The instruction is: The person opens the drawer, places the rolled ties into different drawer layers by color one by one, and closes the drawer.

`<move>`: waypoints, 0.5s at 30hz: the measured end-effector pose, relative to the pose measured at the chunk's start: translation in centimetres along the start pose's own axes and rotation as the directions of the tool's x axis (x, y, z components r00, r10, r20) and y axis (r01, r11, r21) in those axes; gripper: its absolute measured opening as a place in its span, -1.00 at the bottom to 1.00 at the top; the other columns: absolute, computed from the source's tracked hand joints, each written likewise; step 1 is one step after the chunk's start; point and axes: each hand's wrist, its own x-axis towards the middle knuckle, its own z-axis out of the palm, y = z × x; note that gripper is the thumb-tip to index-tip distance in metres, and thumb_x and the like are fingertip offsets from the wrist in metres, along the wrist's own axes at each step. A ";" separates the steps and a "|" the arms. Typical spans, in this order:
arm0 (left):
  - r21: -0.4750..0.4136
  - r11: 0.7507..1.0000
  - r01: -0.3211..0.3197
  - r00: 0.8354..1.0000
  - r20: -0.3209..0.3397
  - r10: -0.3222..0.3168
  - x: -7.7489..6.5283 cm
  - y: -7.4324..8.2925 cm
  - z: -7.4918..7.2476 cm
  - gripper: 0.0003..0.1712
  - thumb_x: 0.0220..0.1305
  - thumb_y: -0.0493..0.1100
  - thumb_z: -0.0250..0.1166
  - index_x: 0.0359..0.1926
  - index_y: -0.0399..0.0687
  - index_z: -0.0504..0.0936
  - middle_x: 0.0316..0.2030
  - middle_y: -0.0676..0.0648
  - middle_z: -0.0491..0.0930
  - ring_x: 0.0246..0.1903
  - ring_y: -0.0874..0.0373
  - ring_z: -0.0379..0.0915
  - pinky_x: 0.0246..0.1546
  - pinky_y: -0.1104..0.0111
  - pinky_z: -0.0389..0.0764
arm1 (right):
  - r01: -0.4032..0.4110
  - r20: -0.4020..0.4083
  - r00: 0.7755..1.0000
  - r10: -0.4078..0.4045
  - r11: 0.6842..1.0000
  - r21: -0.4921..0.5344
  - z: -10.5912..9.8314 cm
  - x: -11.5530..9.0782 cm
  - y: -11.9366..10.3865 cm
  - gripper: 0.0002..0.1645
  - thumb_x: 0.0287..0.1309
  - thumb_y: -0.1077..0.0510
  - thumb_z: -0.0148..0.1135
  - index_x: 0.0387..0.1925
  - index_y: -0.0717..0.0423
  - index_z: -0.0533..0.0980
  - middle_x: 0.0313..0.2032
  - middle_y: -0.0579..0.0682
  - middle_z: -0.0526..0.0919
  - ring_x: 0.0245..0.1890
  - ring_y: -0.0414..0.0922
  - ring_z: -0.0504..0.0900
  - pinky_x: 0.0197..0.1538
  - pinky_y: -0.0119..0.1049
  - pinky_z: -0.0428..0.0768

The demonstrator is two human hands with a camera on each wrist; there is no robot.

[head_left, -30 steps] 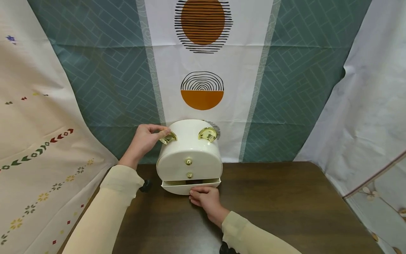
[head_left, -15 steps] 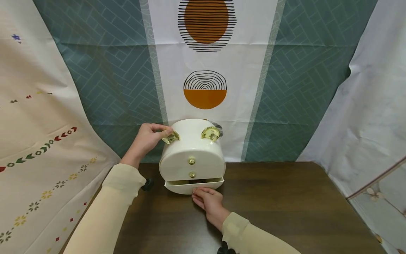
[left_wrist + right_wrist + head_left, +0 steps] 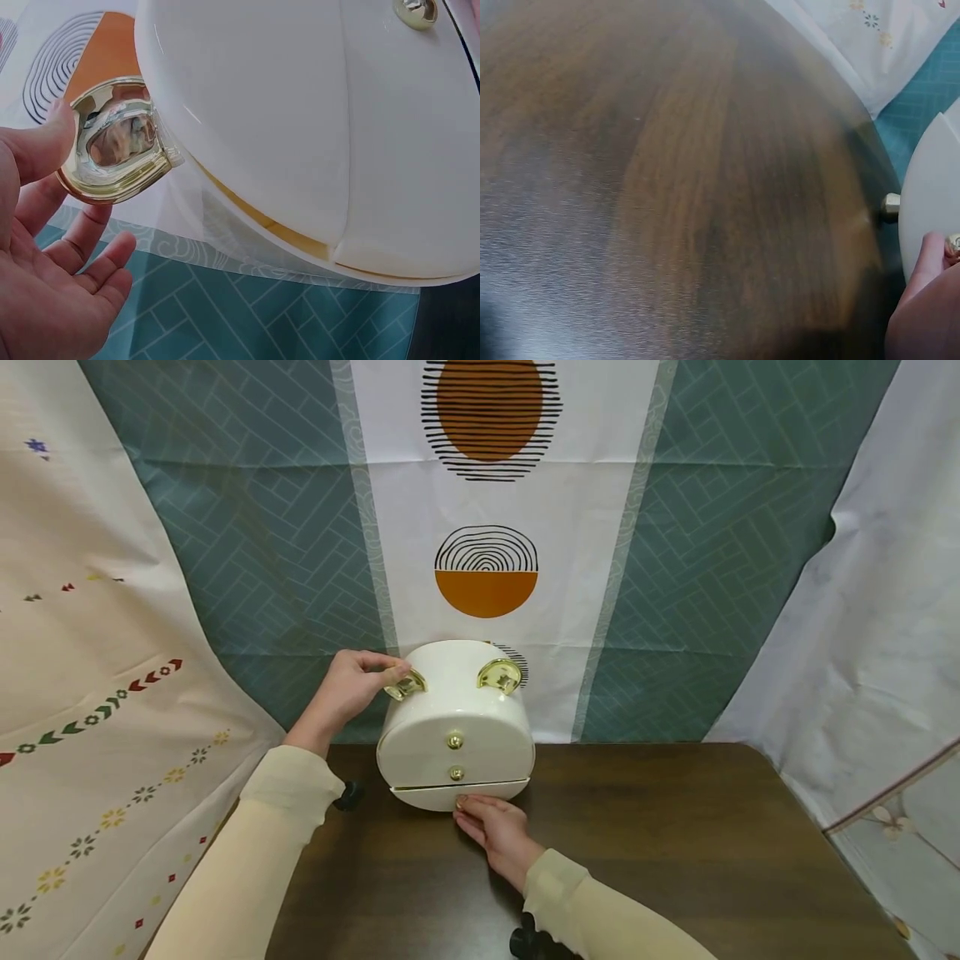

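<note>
A glossy white rounded storage box (image 3: pixel 455 714) with gold knobs stands on the table against the cloth backdrop. On its top sit two gold, bell-like pieces, the left one (image 3: pixel 407 685) and the right one (image 3: pixel 499 676). My left hand (image 3: pixel 347 689) pinches the left gold piece between thumb and fingers, its other fingers loosely bent in the left wrist view. Low at the front, my right hand (image 3: pixel 497 835) pinches the small gold knob (image 3: pixel 954 244) of the bottom drawer (image 3: pixel 423 798). Only a thin line shows between that drawer and the front above it.
The dark wooden table (image 3: pixel 660 843) extends in front and to the right. Behind it hangs a green and white patterned cloth (image 3: pixel 675 593). Pale cloths hang at the left (image 3: pixel 112 710) and right (image 3: pixel 885 635). A gold foot (image 3: pixel 891 208) juts from under the box.
The bottom drawer has slid inward, its dark gap narrowing to a thin line. My right hand has moved in with it; the left hand has kept its hold on the gold piece.
</note>
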 end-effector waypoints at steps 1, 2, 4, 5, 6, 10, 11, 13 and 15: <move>0.000 1.000 -0.001 1.000 0.001 0.001 0.0 0.0 0.0 -0.52 0.08 0.23 0.32 -0.09 0.04 0.70 0.02 -0.05 0.60 0.17 0.02 0.38 0.18 0.02 0.40 | 0.000 0.001 1.000 0.000 1.000 0.001 0.0 0.1 0.0 -0.63 0.02 0.32 0.33 -0.10 0.40 0.51 -0.25 0.07 0.73 -0.21 -0.06 0.71 0.00 -0.19 0.63; -0.001 1.000 -0.002 1.000 0.003 0.002 0.0 0.0 0.0 -0.52 0.09 0.23 0.32 -0.09 0.04 0.70 0.02 -0.05 0.60 0.17 0.02 0.38 0.19 0.02 0.40 | -0.001 0.000 1.000 0.001 1.000 -0.001 0.0 0.2 -0.1 -0.63 0.02 0.32 0.33 -0.10 0.39 0.52 -0.25 0.07 0.73 -0.21 -0.06 0.71 0.00 -0.19 0.63; -0.007 1.000 0.000 1.000 0.004 0.000 0.0 0.0 -0.1 -0.52 0.08 0.23 0.33 -0.09 0.04 0.71 0.02 -0.05 0.61 0.17 0.03 0.38 0.19 0.03 0.40 | -0.006 -0.004 1.000 0.006 1.000 -0.002 0.1 0.3 -0.2 -0.63 0.01 0.32 0.33 -0.10 0.39 0.52 -0.26 0.07 0.73 -0.20 -0.05 0.70 -0.01 -0.20 0.63; -0.006 1.000 -0.003 1.000 0.005 0.003 0.0 0.0 -0.1 -0.51 0.08 0.23 0.32 -0.09 0.03 0.71 0.02 -0.05 0.61 0.17 0.03 0.38 0.19 0.03 0.40 | -0.010 -0.006 1.000 0.010 1.000 -0.002 0.1 0.4 -0.2 -0.64 0.01 0.33 0.33 -0.11 0.39 0.52 -0.26 0.07 0.73 -0.20 -0.05 0.70 -0.01 -0.20 0.63; -0.007 1.000 -0.003 1.000 0.004 0.003 -0.1 0.1 -0.1 -0.51 0.08 0.22 0.32 -0.09 0.03 0.71 0.02 -0.05 0.61 0.17 0.03 0.38 0.19 0.03 0.41 | -0.014 -0.006 1.000 0.014 1.000 -0.002 0.2 0.4 -0.2 -0.64 0.02 0.33 0.32 -0.11 0.39 0.52 -0.26 0.07 0.73 -0.20 -0.05 0.70 0.00 -0.20 0.63; -0.007 1.000 -0.001 1.000 0.002 0.001 -0.2 0.2 -0.3 -0.51 0.08 0.22 0.33 -0.10 0.01 0.71 0.02 -0.06 0.61 0.17 0.03 0.38 0.18 0.02 0.41 | -0.016 0.005 1.000 0.016 1.000 -0.003 0.3 0.5 -0.4 -0.64 0.04 0.32 0.31 -0.09 0.40 0.51 -0.25 0.06 0.73 -0.19 -0.06 0.70 0.01 -0.21 0.63; -0.008 1.000 -0.001 1.000 0.004 0.001 -0.2 0.2 -0.3 -0.51 0.08 0.22 0.33 -0.10 0.01 0.71 0.02 -0.06 0.61 0.17 0.02 0.37 0.19 0.02 0.41 | -0.015 0.006 1.000 0.015 1.000 -0.002 0.3 0.6 -0.4 -0.63 0.04 0.32 0.31 -0.09 0.40 0.50 -0.25 0.06 0.73 -0.20 -0.06 0.70 0.01 -0.20 0.63; -0.010 1.000 0.004 1.000 0.010 -0.004 -0.2 0.2 -0.2 -0.50 0.06 0.24 0.33 -0.10 0.02 0.71 0.03 -0.05 0.60 0.18 0.03 0.37 0.19 0.02 0.40 | -0.013 0.006 1.000 0.013 1.000 -0.001 0.3 0.6 -0.4 -0.63 0.04 0.32 0.31 -0.09 0.40 0.50 -0.25 0.06 0.73 -0.21 -0.07 0.70 0.00 -0.21 0.63; -0.004 1.000 0.003 1.000 0.018 -0.003 -0.2 0.1 -0.2 -0.48 0.05 0.26 0.33 -0.09 0.03 0.71 0.03 -0.04 0.60 0.19 0.02 0.36 0.20 0.02 0.39 | -0.013 0.007 1.000 0.013 1.000 0.000 0.2 0.6 -0.3 -0.63 0.04 0.32 0.32 -0.09 0.41 0.50 -0.25 0.06 0.73 -0.21 -0.07 0.70 0.00 -0.21 0.63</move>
